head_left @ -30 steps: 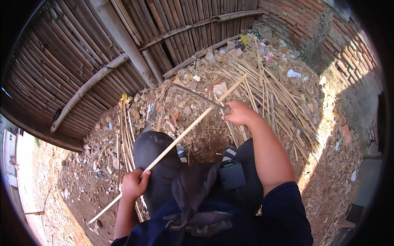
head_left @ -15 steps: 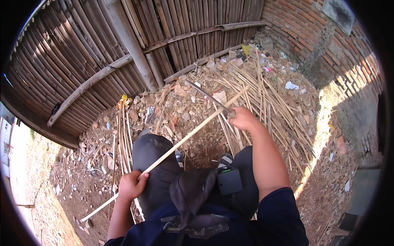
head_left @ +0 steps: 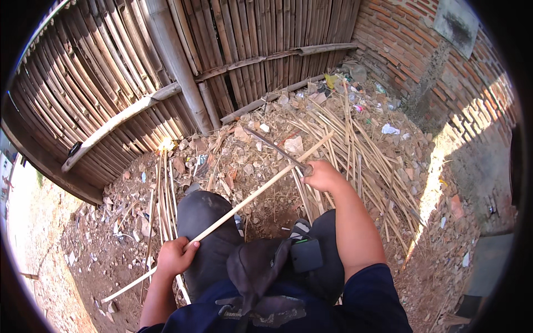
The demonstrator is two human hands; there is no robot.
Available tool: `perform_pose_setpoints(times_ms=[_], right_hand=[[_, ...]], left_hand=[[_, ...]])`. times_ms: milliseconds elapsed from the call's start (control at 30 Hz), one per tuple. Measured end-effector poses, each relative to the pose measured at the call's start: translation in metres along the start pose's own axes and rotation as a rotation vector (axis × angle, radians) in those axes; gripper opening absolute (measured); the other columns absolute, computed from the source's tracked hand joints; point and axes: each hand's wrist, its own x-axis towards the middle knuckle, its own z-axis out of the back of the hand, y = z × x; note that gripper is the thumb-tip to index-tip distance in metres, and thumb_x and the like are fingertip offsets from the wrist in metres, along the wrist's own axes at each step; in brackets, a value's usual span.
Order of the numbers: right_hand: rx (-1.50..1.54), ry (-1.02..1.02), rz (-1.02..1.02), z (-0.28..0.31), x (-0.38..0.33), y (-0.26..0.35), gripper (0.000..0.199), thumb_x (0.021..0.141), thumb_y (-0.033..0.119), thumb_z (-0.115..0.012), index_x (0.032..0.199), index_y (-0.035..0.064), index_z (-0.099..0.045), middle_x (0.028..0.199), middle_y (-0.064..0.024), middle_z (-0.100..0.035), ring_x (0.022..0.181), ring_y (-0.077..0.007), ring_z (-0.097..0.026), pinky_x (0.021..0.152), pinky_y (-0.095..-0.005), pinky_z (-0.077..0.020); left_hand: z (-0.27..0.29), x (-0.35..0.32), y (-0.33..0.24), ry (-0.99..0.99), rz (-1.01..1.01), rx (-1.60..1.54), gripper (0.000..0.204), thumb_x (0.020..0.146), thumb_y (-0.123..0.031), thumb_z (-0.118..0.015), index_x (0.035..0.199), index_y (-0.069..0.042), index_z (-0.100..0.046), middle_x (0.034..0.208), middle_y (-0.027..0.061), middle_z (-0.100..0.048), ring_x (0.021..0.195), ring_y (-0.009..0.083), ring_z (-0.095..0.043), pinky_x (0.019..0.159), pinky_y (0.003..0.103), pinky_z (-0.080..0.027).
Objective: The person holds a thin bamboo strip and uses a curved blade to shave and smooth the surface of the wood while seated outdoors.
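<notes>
A long, pale bamboo strip [head_left: 250, 198] slants from the lower left to the upper right, passing over my left knee. Near its lower part, my left hand [head_left: 175, 257] is wrapped round it, thumb on top. My right hand [head_left: 323, 176] grips the handle of a long, narrow knife [head_left: 272, 146] close to the strip's far end. The dark blade points up and to the left and crosses the strip just beside my fist. Whether the edge bites into the bamboo cannot be made out.
Right of the knife lies a big pile of split bamboo strips [head_left: 369, 166]. A smaller bundle of strips [head_left: 164, 194] lies beside my left knee. Rubble and litter cover the ground. A bamboo fence [head_left: 250, 39] and a brick wall [head_left: 400, 41] stand ahead.
The whole view has tilted up a little. Both hands keep their grips, and the knife now crosses the strip slightly farther from its far end.
</notes>
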Motion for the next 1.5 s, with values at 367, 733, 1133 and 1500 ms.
perform_pose_setpoints(times_ms=[367, 733, 1133, 1500], right_hand=[[-0.019, 0.098, 0.134, -0.002, -0.011, 0.006, 0.057, 0.081, 0.037, -0.081, 0.127, 0.0062, -0.068, 0.118, -0.0221, -0.071, 0.112, -0.0379, -0.067, 0.097, -0.0440, -0.0525], [-0.085, 0.137, 0.200, -0.012, -0.012, 0.013, 0.051, 0.081, 0.041, -0.081, 0.116, 0.0063, -0.070, 0.106, -0.0235, -0.071, 0.105, -0.0391, -0.068, 0.091, -0.0462, -0.0529], [-0.088, 0.079, 0.083, -0.010, -0.002, -0.003, 0.057, 0.081, 0.038, -0.080, 0.126, 0.0042, -0.068, 0.122, -0.0225, -0.069, 0.115, -0.0387, -0.065, 0.099, -0.0447, -0.0515], [0.018, -0.120, 0.045, -0.008, 0.000, -0.021, 0.051, 0.080, 0.036, -0.081, 0.119, 0.0046, -0.071, 0.113, -0.0230, -0.071, 0.110, -0.0389, -0.067, 0.097, -0.0447, -0.0522]], left_hand=[[0.004, 0.001, 0.004, 0.039, -0.003, -0.059, 0.050, 0.092, -0.044, -0.071, 0.070, 0.000, -0.060, 0.059, 0.0193, -0.057, 0.057, 0.0363, -0.059, 0.058, 0.046, -0.047], [0.007, 0.002, 0.001, 0.072, 0.037, -0.050, 0.051, 0.093, -0.046, -0.070, 0.069, -0.002, -0.060, 0.060, 0.0194, -0.058, 0.058, 0.0390, -0.061, 0.058, 0.047, -0.047], [0.005, 0.004, 0.002, 0.046, 0.004, -0.056, 0.051, 0.093, -0.045, -0.070, 0.069, -0.001, -0.059, 0.057, 0.0193, -0.056, 0.054, 0.0374, -0.057, 0.056, 0.046, -0.045], [-0.001, -0.001, 0.000, -0.015, -0.020, -0.069, 0.051, 0.094, -0.044, -0.070, 0.069, -0.001, -0.058, 0.056, 0.0182, -0.055, 0.051, 0.0357, -0.056, 0.053, 0.045, -0.044]])
